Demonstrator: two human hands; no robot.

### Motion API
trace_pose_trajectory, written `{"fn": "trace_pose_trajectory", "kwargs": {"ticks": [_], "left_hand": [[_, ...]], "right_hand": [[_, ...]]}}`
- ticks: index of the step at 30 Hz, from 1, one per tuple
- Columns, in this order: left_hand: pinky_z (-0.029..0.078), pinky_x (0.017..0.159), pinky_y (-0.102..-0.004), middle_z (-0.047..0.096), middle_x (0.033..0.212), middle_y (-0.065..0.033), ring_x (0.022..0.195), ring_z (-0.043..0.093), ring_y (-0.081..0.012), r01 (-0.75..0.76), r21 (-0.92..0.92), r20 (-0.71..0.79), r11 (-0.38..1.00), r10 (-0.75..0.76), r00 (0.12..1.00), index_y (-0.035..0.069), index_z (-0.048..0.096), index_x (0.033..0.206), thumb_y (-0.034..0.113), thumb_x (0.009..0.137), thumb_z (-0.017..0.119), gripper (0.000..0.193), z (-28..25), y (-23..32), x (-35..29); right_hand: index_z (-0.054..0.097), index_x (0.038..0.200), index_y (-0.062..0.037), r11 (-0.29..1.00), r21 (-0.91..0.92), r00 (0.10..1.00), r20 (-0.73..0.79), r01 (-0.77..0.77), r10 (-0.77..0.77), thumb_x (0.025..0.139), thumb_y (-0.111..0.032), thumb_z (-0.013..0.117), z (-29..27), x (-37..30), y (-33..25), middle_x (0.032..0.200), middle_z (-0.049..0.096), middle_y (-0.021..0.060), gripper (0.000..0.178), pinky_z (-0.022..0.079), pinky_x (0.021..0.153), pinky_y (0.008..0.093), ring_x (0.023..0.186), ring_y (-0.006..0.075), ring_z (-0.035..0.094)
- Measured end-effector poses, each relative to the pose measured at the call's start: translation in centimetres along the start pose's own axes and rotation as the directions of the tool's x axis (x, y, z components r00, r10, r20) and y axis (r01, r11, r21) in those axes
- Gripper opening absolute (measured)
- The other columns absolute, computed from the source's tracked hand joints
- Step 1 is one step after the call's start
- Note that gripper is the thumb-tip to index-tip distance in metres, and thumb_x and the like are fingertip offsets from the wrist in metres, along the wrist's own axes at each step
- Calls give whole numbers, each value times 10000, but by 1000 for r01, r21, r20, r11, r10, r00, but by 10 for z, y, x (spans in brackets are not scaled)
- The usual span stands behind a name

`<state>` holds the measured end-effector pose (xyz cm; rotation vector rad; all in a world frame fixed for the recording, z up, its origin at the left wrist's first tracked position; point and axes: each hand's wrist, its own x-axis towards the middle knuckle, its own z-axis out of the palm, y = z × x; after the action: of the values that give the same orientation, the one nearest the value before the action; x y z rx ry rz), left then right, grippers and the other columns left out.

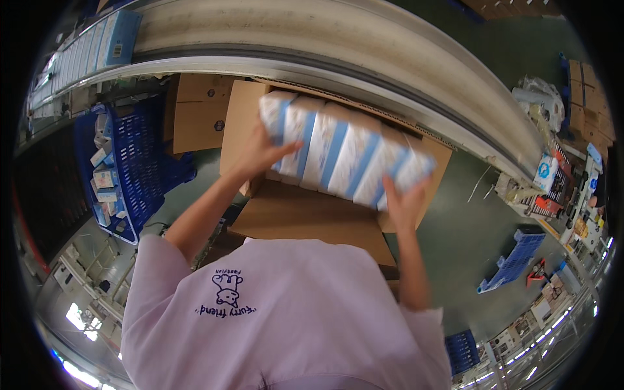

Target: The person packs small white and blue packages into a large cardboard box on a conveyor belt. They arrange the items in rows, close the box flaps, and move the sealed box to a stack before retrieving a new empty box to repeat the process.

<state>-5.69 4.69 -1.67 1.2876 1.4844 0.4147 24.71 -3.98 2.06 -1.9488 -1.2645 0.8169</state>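
A row of several white-and-blue cartons (331, 153) lies pressed side by side between my two hands, slanting down to the right. My left hand (263, 151) grips the left end, its thumb stretched along the near face. At the right end my right hand (406, 198) presses in, thumb up on the near face; motion blurs its fingers a little. Under and around the row is an open cardboard box (305, 211) with its flaps spread out. The row hides most of the box's inside, so I cannot tell how deep it sits.
Beyond the box runs a pale conveyor (312, 42), with a row of blue-and-white cartons (120, 39) at its left end. A blue crate (140, 156) holding small cartons stands at left, beside folded cardboard (201, 114). A blue pallet (517, 260) is on the floor at right.
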Motion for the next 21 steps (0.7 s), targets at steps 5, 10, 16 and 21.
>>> {"fn": "trace_pose_trajectory", "kwargs": {"ticks": [5, 10, 16, 21], "left_hand": [[423, 893, -438, 448, 1208, -254, 1081, 491, -373, 8, 774, 180, 634, -232, 956, -51, 228, 1332, 451, 649, 731, 985, 32, -2, 58], [339, 931, -575, 214, 1413, -205, 1221, 338, -434, -468, 836, 451, 286, 126, 883, 199, 192, 1410, 598, 511, 738, 1125, 37, 34, 33], [275, 1037, -367, 269, 1407, -207, 1269, 326, -315, -279, 591, 723, 757, -344, 599, 85, 154, 1412, 655, 577, 674, 1137, 43, 15, 155], [435, 812, -411, 572, 975, -155, 956, 526, -355, -478, 672, 232, 565, 453, 861, -7, 544, 1010, 452, 746, 643, 539, 26, -4, 82]], "right_hand": [[186, 1333, 73, 633, -773, 877, 274, -44, 396, 737, -460, 652, 46, 73, -2, 1196, 465, 258, 926, 433, 852, 437, 1120, 391, 449], [224, 1398, -204, 353, -756, 813, 581, 550, -23, 516, -564, 757, 48, 44, -23, 1395, 317, 143, 1092, 368, 957, 483, 1244, 366, 349], [296, 1370, -162, 795, -519, 604, 756, 315, 254, 455, -573, 781, 79, 139, 55, 1357, 383, 128, 1114, 354, 961, 467, 1146, 371, 452], [469, 1145, -24, 751, -570, 903, 421, 332, -80, 641, -563, 683, 55, 79, 24, 1065, 560, 165, 768, 470, 754, 402, 876, 342, 583]]}}
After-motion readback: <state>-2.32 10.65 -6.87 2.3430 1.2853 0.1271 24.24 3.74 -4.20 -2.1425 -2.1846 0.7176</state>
